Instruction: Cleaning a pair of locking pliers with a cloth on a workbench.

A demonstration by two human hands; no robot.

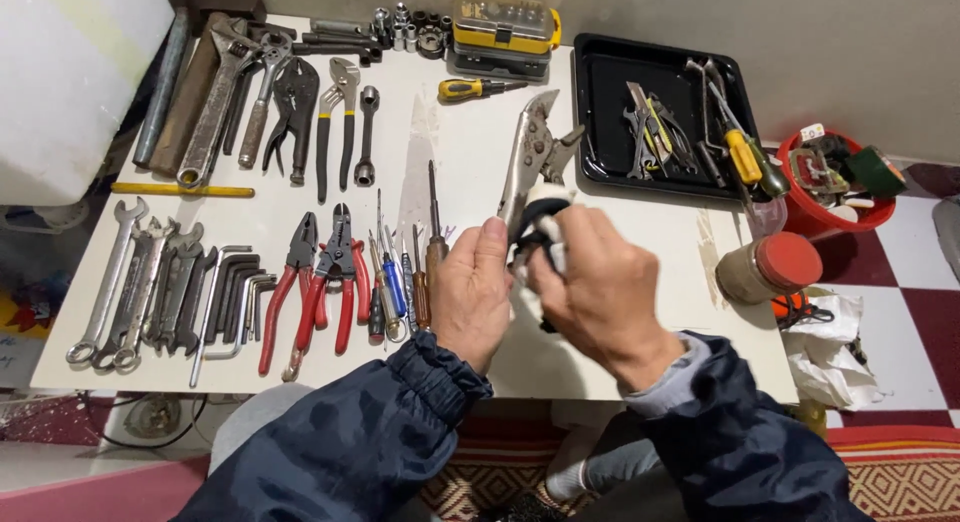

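My left hand [470,292] grips the handle end of silver locking pliers [530,152], whose jaws point away from me over the white table [480,142]. My right hand [600,287] presses a white and dark cloth [540,227] around the pliers' handles. Both hands meet at the middle of the table's near half. Part of the pliers' handles is hidden under the cloth and fingers.
Wrenches [140,282], hex keys [235,292], red-handled pliers [320,277] and screwdrivers [400,282] lie to the left. A black tray [600,102] with tools sits at the back right, a red-lidded jar [770,267] beside it, a red bowl [835,217] beyond, and a yellow bit case [505,27] at the far edge.
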